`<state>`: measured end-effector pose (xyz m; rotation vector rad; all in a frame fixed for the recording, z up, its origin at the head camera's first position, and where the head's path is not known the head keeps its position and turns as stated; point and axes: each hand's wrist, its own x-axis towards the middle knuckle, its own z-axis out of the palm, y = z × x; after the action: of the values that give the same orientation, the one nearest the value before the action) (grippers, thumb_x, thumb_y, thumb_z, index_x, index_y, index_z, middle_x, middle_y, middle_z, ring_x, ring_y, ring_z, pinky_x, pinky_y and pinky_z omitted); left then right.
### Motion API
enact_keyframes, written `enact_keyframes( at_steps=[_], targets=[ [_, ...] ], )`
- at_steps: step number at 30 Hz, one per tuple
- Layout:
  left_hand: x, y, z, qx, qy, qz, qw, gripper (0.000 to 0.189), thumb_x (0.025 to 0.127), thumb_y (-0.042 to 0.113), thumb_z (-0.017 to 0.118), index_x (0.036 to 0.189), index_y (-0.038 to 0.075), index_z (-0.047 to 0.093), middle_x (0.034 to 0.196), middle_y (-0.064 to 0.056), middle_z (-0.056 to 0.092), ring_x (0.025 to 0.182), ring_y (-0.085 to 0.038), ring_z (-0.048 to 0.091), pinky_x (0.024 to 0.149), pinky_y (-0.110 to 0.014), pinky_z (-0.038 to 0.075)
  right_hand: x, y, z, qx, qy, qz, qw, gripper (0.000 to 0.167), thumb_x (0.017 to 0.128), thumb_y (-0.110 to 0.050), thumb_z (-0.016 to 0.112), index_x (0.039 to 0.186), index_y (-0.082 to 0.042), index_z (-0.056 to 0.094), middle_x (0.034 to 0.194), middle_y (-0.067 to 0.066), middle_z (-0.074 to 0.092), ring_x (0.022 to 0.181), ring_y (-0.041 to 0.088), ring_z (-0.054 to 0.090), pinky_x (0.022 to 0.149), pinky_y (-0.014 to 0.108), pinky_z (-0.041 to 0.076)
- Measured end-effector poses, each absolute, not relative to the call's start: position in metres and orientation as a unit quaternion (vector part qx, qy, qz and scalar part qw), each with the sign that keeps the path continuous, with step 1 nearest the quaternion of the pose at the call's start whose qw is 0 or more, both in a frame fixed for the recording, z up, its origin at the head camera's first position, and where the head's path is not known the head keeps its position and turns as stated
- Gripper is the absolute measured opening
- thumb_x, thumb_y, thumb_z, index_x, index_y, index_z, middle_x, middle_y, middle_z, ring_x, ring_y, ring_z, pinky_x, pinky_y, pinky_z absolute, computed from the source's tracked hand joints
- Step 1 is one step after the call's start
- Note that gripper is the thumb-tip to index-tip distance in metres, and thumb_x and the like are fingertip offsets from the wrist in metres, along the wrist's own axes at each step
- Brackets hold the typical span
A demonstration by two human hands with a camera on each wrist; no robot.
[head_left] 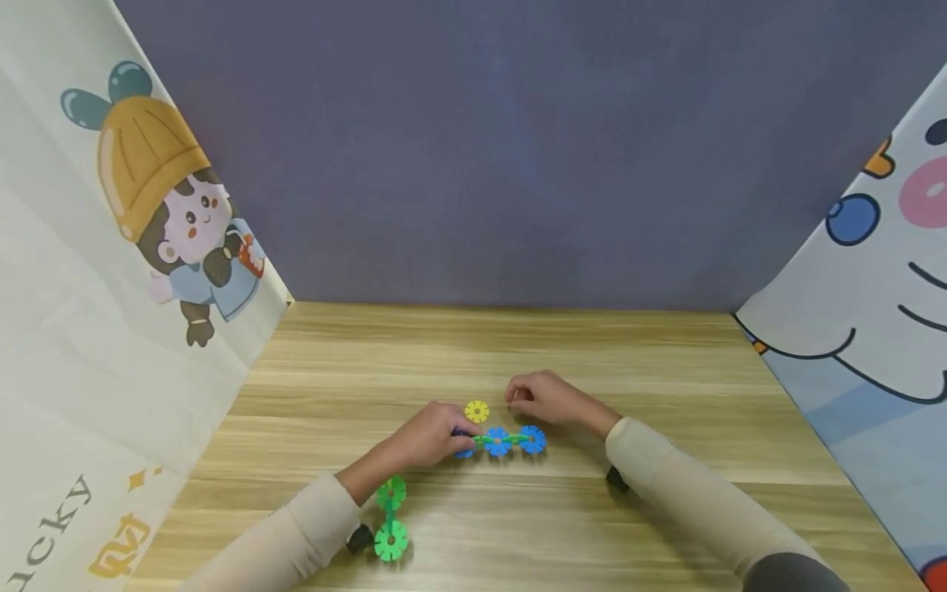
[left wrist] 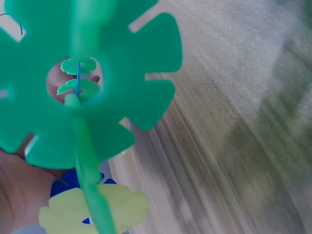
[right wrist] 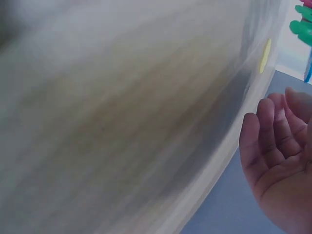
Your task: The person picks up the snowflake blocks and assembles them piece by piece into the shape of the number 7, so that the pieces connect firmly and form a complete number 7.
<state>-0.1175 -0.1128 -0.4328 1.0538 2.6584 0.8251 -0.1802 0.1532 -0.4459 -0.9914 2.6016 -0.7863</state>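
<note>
In the head view my left hand (head_left: pixel 432 436) grips the left end of a chain of notched plastic flower discs, with blue discs (head_left: pixel 532 431) joined by green ones (head_left: pixel 481 441) set edge-on. Below that wrist are linked green discs (head_left: pixel 383 548); my forearm hides whether they join the chain. A large green disc (left wrist: pixel 117 141) fills much of the left wrist view, a pale yellow disc (left wrist: pixel 122 204) below it. Right of the chain's far end, my right hand (head_left: pixel 551 397) hovers with loosely curled fingers (right wrist: pixel 251 141) and nothing visible in them.
A loose yellow disc (head_left: pixel 469 406) lies on the wooden table (head_left: pixel 333 353) just beyond the chain, between both hands. A dark grey panel (head_left: pixel 473 164) stands at the back. Printed cloths (head_left: pixel 66 263) close off the left and right sides.
</note>
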Motion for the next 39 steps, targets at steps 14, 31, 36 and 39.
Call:
enact_keyframes(
  at_steps=[14, 31, 36, 39],
  targets=[
    [-0.117, -0.113, -0.432, 0.351, 0.89, 0.276, 0.087, 0.018, 0.093, 0.017, 0.075, 0.11, 0.015, 0.081, 0.104, 0.0, 0.078, 0.096, -0.014, 0.07, 0.083, -0.025, 0.057, -0.198, 0.128, -0.448, -0.389, 0.892, -0.191, 0.13, 0.028, 0.097, -0.016, 0.069, 0.124, -0.011, 0.07, 0.082, -0.008, 0.063, 0.069, 0.003, 0.05, 0.068, 0.022, 0.047],
    [-0.118, -0.116, -0.437, 0.374, 0.884, 0.267, 0.083, 0.016, 0.093, 0.015, 0.075, 0.107, 0.016, 0.082, 0.108, 0.0, 0.078, 0.105, -0.016, 0.071, 0.094, -0.032, 0.057, -0.198, 0.101, -0.454, -0.414, 0.895, -0.099, 0.133, 0.038, 0.099, -0.022, 0.068, 0.137, -0.018, 0.064, 0.086, -0.005, 0.059, 0.076, 0.008, 0.049, 0.072, 0.026, 0.045],
    [-0.119, -0.115, -0.436, 0.37, 0.884, 0.272, 0.088, 0.016, 0.093, 0.014, 0.074, 0.107, 0.015, 0.082, 0.105, 0.0, 0.079, 0.101, -0.016, 0.071, 0.091, -0.03, 0.057, -0.2, 0.103, -0.455, -0.397, 0.899, -0.118, 0.142, 0.036, 0.097, -0.022, 0.071, 0.132, -0.016, 0.066, 0.089, -0.004, 0.059, 0.078, 0.008, 0.049, 0.072, 0.026, 0.044],
    [-0.119, -0.114, -0.436, 0.37, 0.885, 0.269, 0.086, 0.016, 0.092, 0.014, 0.074, 0.107, 0.014, 0.082, 0.104, 0.0, 0.079, 0.1, -0.017, 0.071, 0.09, -0.031, 0.058, -0.201, 0.105, -0.457, -0.39, 0.902, -0.125, 0.136, 0.036, 0.095, -0.023, 0.073, 0.13, -0.016, 0.066, 0.09, -0.004, 0.058, 0.078, 0.008, 0.048, 0.071, 0.026, 0.043]
  ],
)
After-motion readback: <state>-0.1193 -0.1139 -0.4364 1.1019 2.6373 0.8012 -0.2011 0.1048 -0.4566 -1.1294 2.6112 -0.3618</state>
